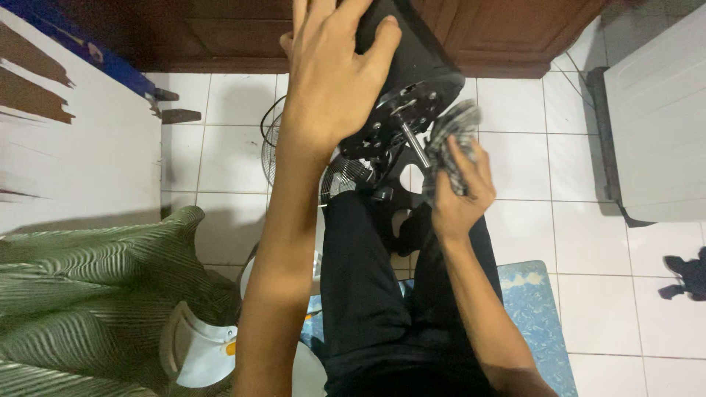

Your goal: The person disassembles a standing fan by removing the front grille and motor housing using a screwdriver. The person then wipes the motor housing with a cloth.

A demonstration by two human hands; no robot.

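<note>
L hand (331, 81) grips fan motor (412, 81); R hand (457, 192) holds rag (450, 143).

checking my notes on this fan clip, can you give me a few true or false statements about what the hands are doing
1. The left hand grips the black motor housing. True.
2. The right hand holds a screwdriver. False: it holds a grey rag.
3. The rag is beside the metal shaft. True.
4. The floor is wooden. False: it is white tile.
5. A wire fan guard lies on the floor. True.
</note>
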